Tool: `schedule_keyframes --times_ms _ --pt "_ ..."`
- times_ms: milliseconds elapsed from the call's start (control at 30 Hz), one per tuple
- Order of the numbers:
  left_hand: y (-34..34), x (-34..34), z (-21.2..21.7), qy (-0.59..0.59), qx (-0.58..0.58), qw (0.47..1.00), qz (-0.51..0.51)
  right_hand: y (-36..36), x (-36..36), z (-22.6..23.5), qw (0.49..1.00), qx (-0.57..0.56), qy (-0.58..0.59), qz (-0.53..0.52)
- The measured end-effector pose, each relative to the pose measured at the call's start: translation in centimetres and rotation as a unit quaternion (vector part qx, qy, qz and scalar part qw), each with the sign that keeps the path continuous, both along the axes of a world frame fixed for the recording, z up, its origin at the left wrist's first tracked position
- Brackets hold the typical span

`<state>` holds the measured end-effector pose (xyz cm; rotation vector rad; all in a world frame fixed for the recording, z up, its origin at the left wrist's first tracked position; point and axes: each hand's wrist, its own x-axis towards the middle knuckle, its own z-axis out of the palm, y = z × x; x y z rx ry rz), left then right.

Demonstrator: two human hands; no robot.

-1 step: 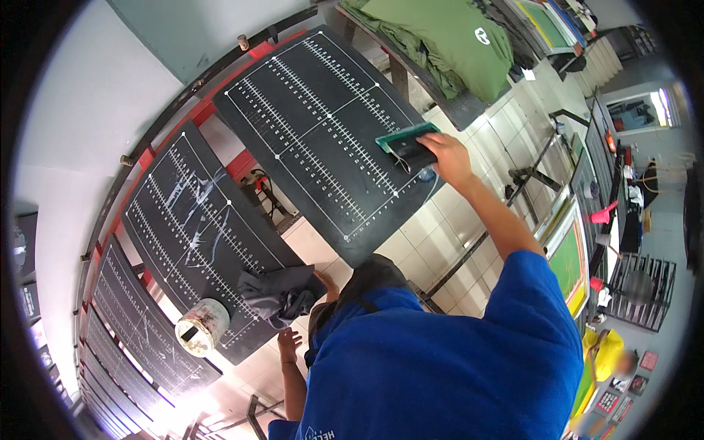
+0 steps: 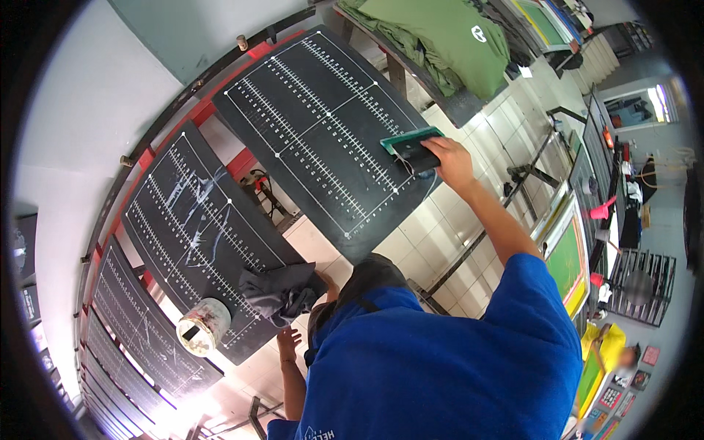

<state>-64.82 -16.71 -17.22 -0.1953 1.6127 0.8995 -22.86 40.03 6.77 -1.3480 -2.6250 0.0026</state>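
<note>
Gripping a green-edged black tool (image 2: pixel 416 154) at the right edge of the black board (image 2: pixel 312 139), whose ruled surface spreads leftward, the right hand (image 2: pixel 449 158) reaches out on an extended arm, while the left hand (image 2: pixel 288 340) hangs, fingers loosely apart, near the dark cloth (image 2: pixel 275 293).

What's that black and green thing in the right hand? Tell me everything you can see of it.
The tool is flat and oblong, with a dark, plastic-looking body and a green strip along its far long edge. A thin, pale loop hangs at its left end. The right hand grips its right end. It is over the near right part of a black board with white scales; whether it touches the board, I cannot tell.
</note>
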Motion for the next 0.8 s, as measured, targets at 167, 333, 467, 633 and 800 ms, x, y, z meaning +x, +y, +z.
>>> schedule_keyframes --times_ms 167,333,467,633,800 --pt "-1.5 -3.7 0.0 0.038 -0.025 0.996 -0.082 -8.6 -0.2 -1.4 0.986 0.034 0.011 -0.163" --pt "-6.1 -6.0 -1.5 0.034 -0.039 0.996 -0.074 -14.1 -6.2 -1.4 0.962 0.04 0.024 -0.269" --pt "-8.2 -7.4 -2.6 0.022 -0.038 0.991 -0.126 -17.4 -9.7 -1.3 0.95 0.024 0.002 -0.31" --pt "-7.9 -7.2 -5.7 0.023 0.035 0.988 -0.15 -19.0 -17.5 1.3 0.928 -0.118 -0.064 -0.347" --pt "-5.5 -6.7 -6.5 -0.011 0.029 0.999 -0.012 -15.0 -19.3 5.1 0.887 -0.298 0.051 -0.349"
